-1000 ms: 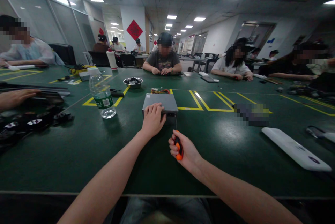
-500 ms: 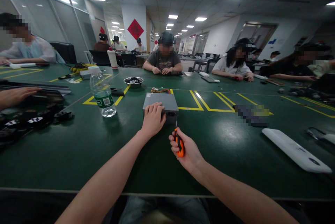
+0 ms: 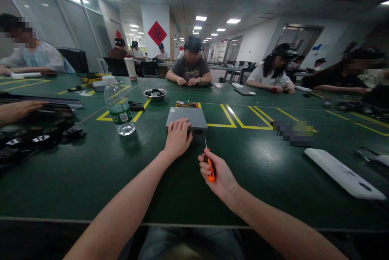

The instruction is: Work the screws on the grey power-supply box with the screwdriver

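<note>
On the table (image 3: 91,179), the bottle (image 3: 118,106) stands left of the metal box (image 3: 186,117), the bowl (image 3: 154,94) behind both.

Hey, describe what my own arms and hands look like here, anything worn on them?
The left forearm and right forearm are bare, with no sleeve in view. The left hand and right hand are ungloved; no watch, ring, band or marking shows on either.

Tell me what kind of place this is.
Probably an electronics assembly or repair workroom. Several people sit working around a large green table marked with yellow lines; the left hand rests on a grey metal box while the right hand holds an orange-handled screwdriver at its edge.
</note>
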### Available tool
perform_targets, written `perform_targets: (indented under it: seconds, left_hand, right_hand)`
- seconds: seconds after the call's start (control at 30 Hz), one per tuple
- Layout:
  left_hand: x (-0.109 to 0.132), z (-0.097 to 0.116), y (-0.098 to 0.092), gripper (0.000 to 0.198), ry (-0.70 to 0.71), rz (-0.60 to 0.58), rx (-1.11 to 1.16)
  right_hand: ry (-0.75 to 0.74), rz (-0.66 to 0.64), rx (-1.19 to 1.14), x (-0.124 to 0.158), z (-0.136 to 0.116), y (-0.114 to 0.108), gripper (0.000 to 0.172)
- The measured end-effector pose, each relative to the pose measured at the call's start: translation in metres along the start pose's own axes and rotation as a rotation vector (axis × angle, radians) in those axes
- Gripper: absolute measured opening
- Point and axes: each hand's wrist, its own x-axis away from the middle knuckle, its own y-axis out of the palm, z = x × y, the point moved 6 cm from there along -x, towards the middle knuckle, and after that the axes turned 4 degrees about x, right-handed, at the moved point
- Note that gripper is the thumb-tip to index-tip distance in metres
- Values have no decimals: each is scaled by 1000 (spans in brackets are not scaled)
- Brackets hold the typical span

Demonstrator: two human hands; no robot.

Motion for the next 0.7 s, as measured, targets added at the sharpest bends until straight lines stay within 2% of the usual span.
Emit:
perform_targets:
  seconds: [0.3,0.5,0.7]
  left_hand:
    - [0,0,1,25,-11,-12,10]
    - [0,0,1,25,-18,-22,11]
    - [0,0,0,25,-11,-19,17]
  right_hand:
    - [22,-4,43,4,3,-1,24]
    - [8,57,37,-1,2,-9,11]
    - [9,32,23,0,2,-5,20]
